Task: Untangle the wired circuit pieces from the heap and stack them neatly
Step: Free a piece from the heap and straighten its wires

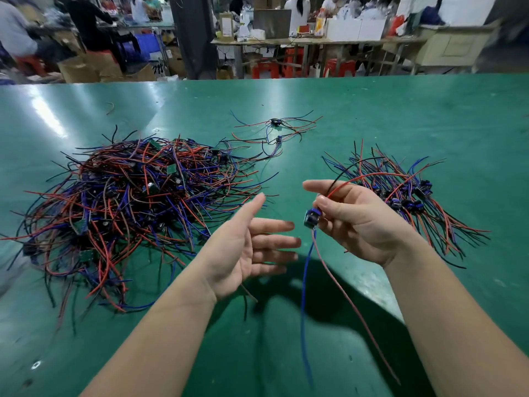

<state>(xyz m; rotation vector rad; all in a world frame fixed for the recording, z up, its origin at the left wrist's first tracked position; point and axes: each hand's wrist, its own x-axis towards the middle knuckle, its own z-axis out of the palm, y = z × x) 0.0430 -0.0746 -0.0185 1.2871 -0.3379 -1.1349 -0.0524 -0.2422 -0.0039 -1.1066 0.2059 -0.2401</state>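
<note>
The right hand [357, 222] pinches one wired circuit piece [312, 218] above the surface [400, 110], between heap [128, 202] and stack [406, 196], left hand [252, 247] spread empty; the piece's dangling wires may snag the stack, dragging pieces askew.

The table [400, 110] is big, green and shiny. On its left side lies a big heap [137, 202] of red, blue and black wires, all mixed up, with little green boards [171, 168] poking out. On the right side lies a stack [406, 193] whose wires nearly all point the same way. Far back, between the two, a pair of loose pieces [275, 122] lie close together, wires spread out. One short wire [110, 108] lies alone, far back on the left.
</note>
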